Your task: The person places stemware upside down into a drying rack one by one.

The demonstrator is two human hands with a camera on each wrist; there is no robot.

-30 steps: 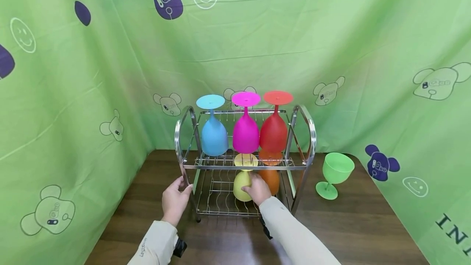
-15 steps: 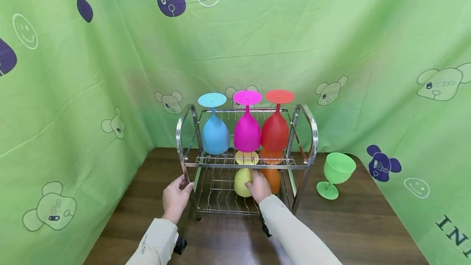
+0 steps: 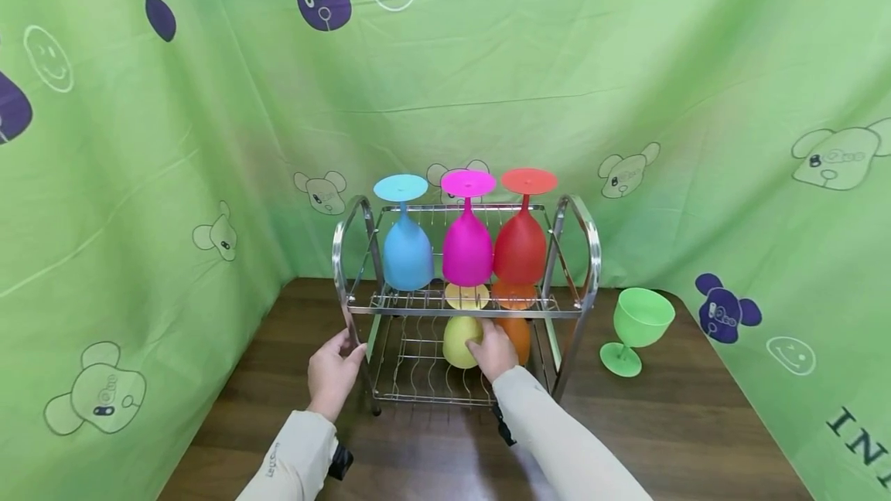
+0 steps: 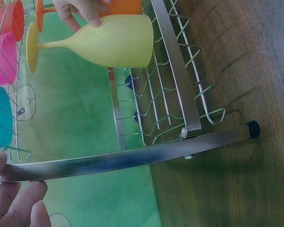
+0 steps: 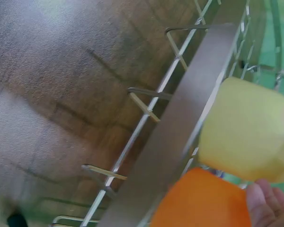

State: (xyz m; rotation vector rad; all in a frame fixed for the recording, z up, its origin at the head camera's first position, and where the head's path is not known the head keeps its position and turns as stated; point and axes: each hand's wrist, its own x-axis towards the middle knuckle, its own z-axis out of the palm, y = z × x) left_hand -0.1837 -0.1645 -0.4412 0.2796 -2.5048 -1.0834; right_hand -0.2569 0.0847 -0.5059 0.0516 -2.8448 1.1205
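A two-tier metal dish rack (image 3: 466, 314) stands on the table. My left hand (image 3: 334, 374) grips its left post, the thumb on one side and fingers on the other in the left wrist view. On the lower tier, a yellow plastic goblet (image 3: 461, 342) stands upside down; in the left wrist view its stem and foot (image 4: 32, 47) show whole. My right hand (image 3: 496, 350) is at that goblet's right side, thumb tip at its bowl, fingers not wrapped round it. Just right of it, partly behind this hand, is an inverted orange goblet (image 3: 516, 340).
Inverted on the top tier are a blue goblet (image 3: 407, 256), a magenta goblet (image 3: 468, 252) and a red goblet (image 3: 520, 252). A green goblet (image 3: 635, 323) stands upright on the wooden table (image 3: 668, 431), right of the rack. Green printed cloth (image 3: 418, 114) hangs behind and at both sides.
The yellow goblet has shifted slightly back on the lower tier. My right hand has slid a little right, its thumb now nearer the bowl's edge. The left hand stays on the rack post.
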